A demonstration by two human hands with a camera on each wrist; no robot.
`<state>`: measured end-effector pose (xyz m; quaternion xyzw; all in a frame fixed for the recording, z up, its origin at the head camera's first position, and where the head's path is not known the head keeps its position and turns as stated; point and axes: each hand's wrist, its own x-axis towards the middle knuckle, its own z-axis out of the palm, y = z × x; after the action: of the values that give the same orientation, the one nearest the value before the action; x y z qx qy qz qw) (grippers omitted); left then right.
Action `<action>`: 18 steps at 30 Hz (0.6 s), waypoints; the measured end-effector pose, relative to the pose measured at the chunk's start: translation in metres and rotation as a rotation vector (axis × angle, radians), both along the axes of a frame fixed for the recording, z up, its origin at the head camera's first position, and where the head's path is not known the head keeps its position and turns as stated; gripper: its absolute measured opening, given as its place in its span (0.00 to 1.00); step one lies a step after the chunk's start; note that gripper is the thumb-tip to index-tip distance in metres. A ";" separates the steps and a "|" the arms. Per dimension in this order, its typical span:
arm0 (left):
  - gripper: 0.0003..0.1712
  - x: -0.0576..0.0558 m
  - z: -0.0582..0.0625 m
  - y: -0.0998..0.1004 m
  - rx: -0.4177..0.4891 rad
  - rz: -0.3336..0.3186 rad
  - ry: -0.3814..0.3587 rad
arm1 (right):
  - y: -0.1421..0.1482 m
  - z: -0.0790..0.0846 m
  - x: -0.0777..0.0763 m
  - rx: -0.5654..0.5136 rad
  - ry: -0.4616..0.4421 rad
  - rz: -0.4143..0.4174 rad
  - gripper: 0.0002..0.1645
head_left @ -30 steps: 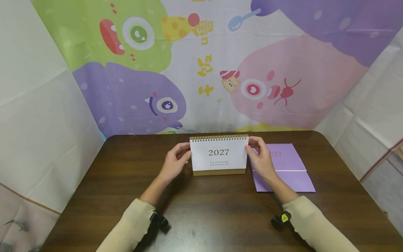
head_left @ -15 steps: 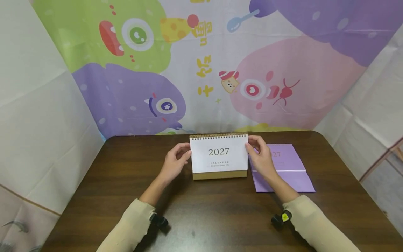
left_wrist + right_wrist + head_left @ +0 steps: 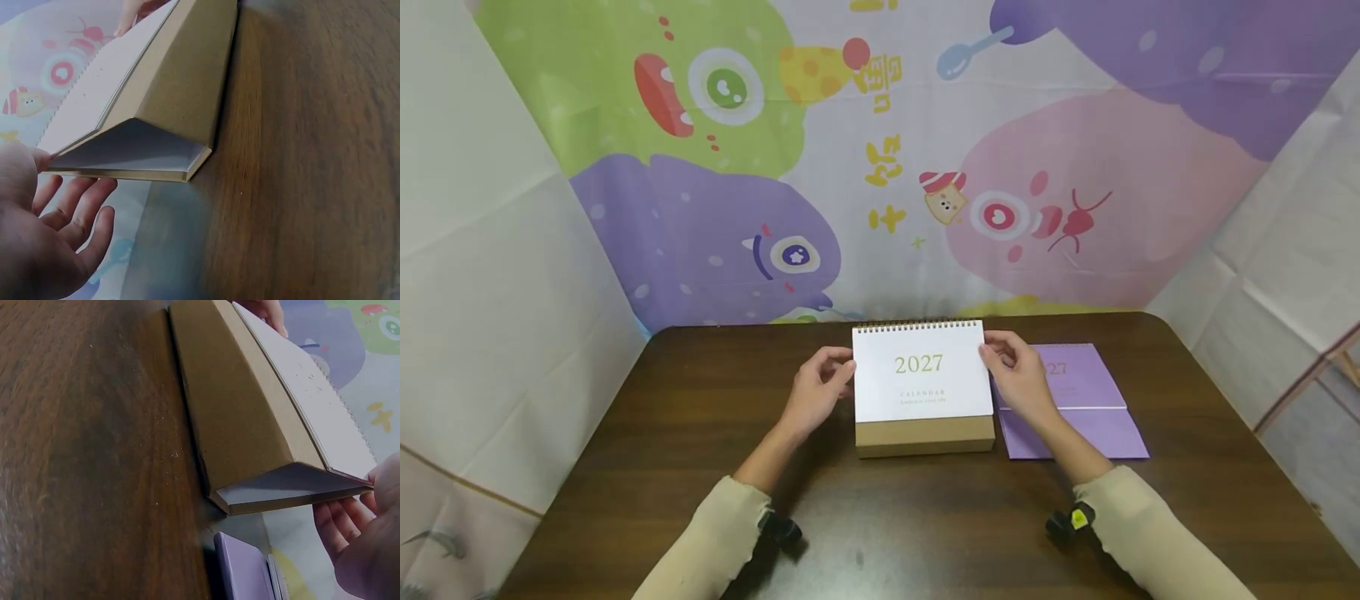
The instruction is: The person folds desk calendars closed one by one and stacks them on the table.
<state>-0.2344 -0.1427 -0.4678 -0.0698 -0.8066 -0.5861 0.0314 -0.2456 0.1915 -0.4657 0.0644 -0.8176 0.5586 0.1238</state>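
A spiral-bound desk calendar (image 3: 922, 375) with a white 2027 cover and a brown card stand (image 3: 181, 81) is between my two hands. My left hand (image 3: 818, 385) pinches its left side near the top, thumb in front and fingers behind. On the opposite side my right hand (image 3: 1018, 379) pinches the edge in the same way. The wrist views show the stand's hollow triangular end and its brown base panel. The cover leans back. Whether the base touches the table is hard to tell.
A purple 2027 calendar (image 3: 1075, 432) sits to the right on the brown wooden table (image 3: 880, 517), partly behind my right hand and forearm. A cartoon-print cloth (image 3: 895, 275) hangs at the table's back edge, with pale sheets on both sides.
The white calendar's lower part has swung toward me, so the cover leans back more and more of the brown stand shows. Both hands keep their grip and have hardly moved.
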 end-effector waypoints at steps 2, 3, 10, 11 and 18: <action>0.16 -0.001 -0.001 0.000 -0.001 0.003 0.002 | 0.000 0.000 0.000 0.010 -0.007 0.000 0.21; 0.16 -0.001 -0.001 0.000 0.000 0.002 0.002 | 0.000 0.001 0.000 0.011 -0.010 -0.002 0.22; 0.18 -0.002 0.000 -0.001 -0.009 0.000 -0.029 | 0.000 0.001 0.001 0.069 -0.030 0.000 0.24; 0.19 -0.002 0.000 -0.001 -0.012 -0.002 -0.034 | 0.000 0.000 0.001 0.077 -0.033 0.005 0.24; 0.23 -0.003 -0.002 0.000 -0.088 -0.019 -0.079 | 0.001 -0.002 -0.001 0.172 -0.064 0.049 0.29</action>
<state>-0.2373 -0.1431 -0.4694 -0.0553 -0.8316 -0.5526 -0.0092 -0.2464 0.1929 -0.4681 0.0772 -0.8643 0.4909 0.0779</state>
